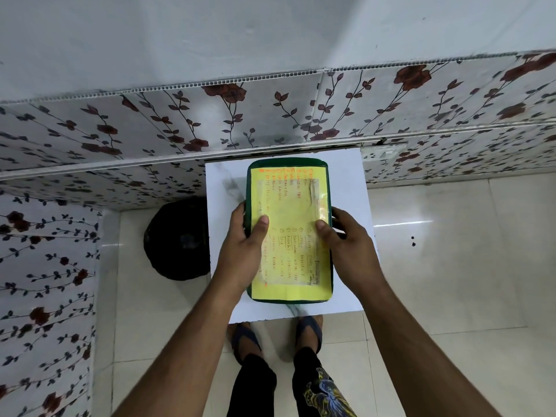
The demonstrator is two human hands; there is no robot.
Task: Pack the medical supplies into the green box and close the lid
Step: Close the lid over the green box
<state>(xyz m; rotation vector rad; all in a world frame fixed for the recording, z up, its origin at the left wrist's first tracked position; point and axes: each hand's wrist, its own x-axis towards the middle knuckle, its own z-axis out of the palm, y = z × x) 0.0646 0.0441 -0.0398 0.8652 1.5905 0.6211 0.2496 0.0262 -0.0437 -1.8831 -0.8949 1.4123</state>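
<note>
**Lid seated on green box, both hands clamping the sides**

Nearest the camera: two sandalled feet on the tiled floor (436, 266), forearms reaching forward.

Left hand (240, 251) wraps the left wall of the green box (290, 300), thumb on top, fingers (237, 212) curled round the edge. Right hand (346, 245) mirrors it on the right wall. Both grip the box; neither is open.

The box sits roughly centred on a small white desk (346, 176). Its lid (288, 206) lies flat and carries a yellow handwritten sheet. No supplies show outside, so packing is judged done and closing nearly so.

Beyond: a dark round object (177, 239) on the floor left of the desk, then the floral wall (150, 121).

Risks: whether the lid has latched cannot be told. Uneven thumb pressure could leave one side unseated. A squeeze or push could slide the box across the smooth desk toward an edge.
</note>
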